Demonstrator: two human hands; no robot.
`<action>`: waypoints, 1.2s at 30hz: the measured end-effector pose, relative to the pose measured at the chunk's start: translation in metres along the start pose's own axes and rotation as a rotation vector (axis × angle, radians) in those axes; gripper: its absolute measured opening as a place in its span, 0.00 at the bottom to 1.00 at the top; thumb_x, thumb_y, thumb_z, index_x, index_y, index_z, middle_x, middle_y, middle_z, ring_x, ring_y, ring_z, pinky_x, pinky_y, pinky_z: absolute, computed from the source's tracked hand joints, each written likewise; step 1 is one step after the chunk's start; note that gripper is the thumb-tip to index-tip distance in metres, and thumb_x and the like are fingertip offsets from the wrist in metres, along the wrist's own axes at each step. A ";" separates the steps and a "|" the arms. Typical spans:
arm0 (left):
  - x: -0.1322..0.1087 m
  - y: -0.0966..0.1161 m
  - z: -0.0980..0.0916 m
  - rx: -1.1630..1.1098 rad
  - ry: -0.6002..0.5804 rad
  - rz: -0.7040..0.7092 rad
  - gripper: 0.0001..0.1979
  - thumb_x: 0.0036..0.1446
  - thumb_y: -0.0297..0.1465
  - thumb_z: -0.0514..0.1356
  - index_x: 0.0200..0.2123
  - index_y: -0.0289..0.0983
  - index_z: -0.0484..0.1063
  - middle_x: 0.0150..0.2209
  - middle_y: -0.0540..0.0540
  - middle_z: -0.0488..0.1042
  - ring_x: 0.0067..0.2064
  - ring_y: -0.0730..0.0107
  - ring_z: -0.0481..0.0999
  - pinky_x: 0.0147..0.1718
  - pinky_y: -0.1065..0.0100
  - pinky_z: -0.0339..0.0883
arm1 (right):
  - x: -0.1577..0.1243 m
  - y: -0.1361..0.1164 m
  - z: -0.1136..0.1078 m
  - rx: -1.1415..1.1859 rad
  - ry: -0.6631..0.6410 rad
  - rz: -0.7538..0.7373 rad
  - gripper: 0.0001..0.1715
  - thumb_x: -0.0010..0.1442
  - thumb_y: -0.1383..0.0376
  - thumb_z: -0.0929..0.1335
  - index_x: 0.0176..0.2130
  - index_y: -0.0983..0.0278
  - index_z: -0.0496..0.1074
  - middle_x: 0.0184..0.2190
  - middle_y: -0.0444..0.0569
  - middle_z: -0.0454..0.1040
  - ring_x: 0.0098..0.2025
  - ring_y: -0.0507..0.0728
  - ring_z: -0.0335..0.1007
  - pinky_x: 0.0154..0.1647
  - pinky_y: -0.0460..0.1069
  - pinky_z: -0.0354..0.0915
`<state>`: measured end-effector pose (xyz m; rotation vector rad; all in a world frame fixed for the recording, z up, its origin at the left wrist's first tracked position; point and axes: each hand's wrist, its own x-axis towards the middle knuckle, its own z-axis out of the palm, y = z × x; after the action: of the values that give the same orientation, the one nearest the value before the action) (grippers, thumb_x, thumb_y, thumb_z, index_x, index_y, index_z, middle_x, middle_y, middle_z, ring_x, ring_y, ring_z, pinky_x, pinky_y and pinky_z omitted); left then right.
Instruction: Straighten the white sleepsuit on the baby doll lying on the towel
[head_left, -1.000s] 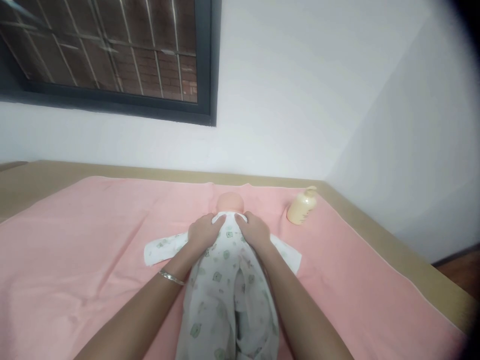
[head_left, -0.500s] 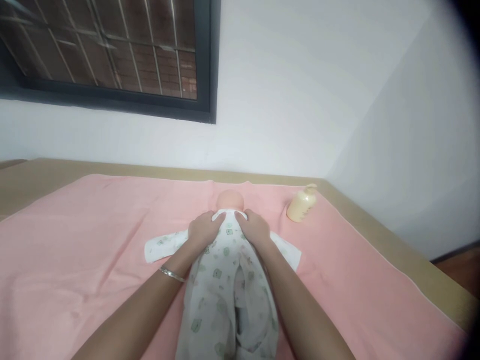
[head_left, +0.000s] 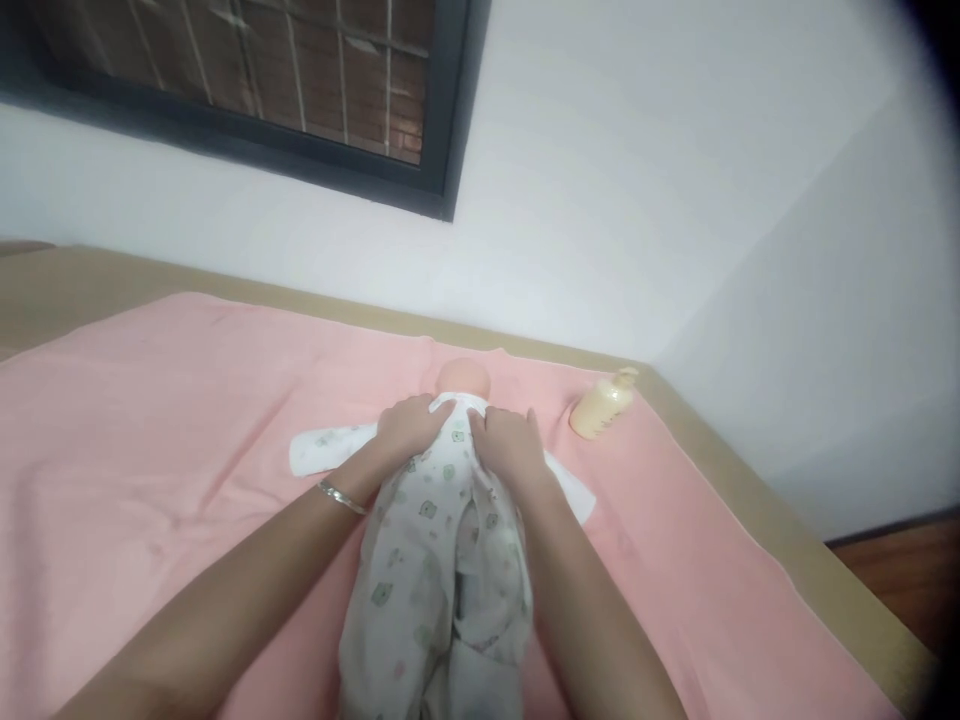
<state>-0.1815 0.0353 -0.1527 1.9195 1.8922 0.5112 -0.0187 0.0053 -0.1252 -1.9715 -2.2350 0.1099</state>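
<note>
A baby doll lies on a pink sheet, its smooth head pointing toward the wall. It is dressed in a white romper with small green and pink prints, sleeves stretched out to both sides. My left hand, a silver bracelet on its wrist, is closed around the doll's left-side shoulder, thumb on the cloth near the neckline. Around the opposite shoulder my right hand grips in the same way, with one finger slightly raised. The undersides of both hands are hidden.
To the right of the doll, a cream-coloured bottle with a cap rests tilted on the sheet. A tan surface borders the sheet. Beyond it rise a white wall and a dark-framed barred window.
The camera view has tilted and shifted. Both hands stay at the doll's shoulders; a finger of the right hand now stands up slightly. The romper's lower part lies a little farther left in view.
</note>
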 end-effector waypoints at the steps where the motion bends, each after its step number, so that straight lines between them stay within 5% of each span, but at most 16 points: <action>1: -0.001 0.001 0.000 0.009 0.011 -0.001 0.31 0.58 0.56 0.40 0.42 0.41 0.72 0.42 0.43 0.77 0.42 0.54 0.75 0.38 0.60 0.64 | -0.006 -0.003 -0.005 -0.022 -0.004 -0.026 0.32 0.68 0.54 0.50 0.42 0.70 0.72 0.41 0.63 0.74 0.46 0.64 0.68 0.60 0.63 0.38; 6: -0.013 0.008 -0.005 0.090 0.050 0.035 0.30 0.61 0.51 0.39 0.42 0.38 0.72 0.41 0.41 0.77 0.41 0.56 0.75 0.40 0.60 0.63 | -0.022 -0.011 -0.018 0.002 -0.085 -0.122 0.33 0.67 0.51 0.50 0.44 0.70 0.71 0.46 0.64 0.72 0.51 0.65 0.65 0.59 0.61 0.42; 14: -0.041 0.022 0.002 0.355 0.260 0.224 0.23 0.63 0.39 0.45 0.45 0.28 0.71 0.44 0.32 0.73 0.47 0.51 0.72 0.49 0.56 0.58 | -0.004 0.000 -0.011 0.112 -0.146 -0.022 0.35 0.68 0.51 0.47 0.48 0.67 0.69 0.47 0.60 0.73 0.50 0.64 0.67 0.54 0.58 0.51; 22: -0.027 0.011 -0.014 0.032 0.021 0.162 0.27 0.63 0.48 0.41 0.49 0.39 0.69 0.47 0.41 0.74 0.46 0.56 0.73 0.43 0.60 0.62 | -0.029 -0.014 -0.037 0.011 -0.139 -0.119 0.31 0.69 0.55 0.48 0.42 0.66 0.71 0.44 0.59 0.74 0.47 0.62 0.69 0.53 0.56 0.53; 31: -0.040 0.024 0.000 0.288 0.198 0.260 0.22 0.62 0.38 0.45 0.46 0.29 0.69 0.47 0.31 0.71 0.49 0.48 0.69 0.49 0.54 0.58 | 0.002 0.005 -0.010 0.089 -0.163 -0.019 0.35 0.69 0.52 0.47 0.50 0.70 0.70 0.48 0.62 0.72 0.51 0.63 0.67 0.53 0.56 0.54; 36: -0.033 0.019 -0.009 0.143 0.076 0.246 0.23 0.62 0.42 0.43 0.46 0.35 0.70 0.46 0.38 0.73 0.47 0.56 0.71 0.46 0.61 0.60 | -0.021 -0.006 -0.028 0.005 -0.126 -0.119 0.35 0.69 0.53 0.48 0.43 0.68 0.73 0.43 0.61 0.75 0.47 0.64 0.69 0.55 0.59 0.50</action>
<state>-0.1707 0.0027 -0.1350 2.2734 1.7907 0.5406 -0.0174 -0.0179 -0.0980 -1.8726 -2.4209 0.2310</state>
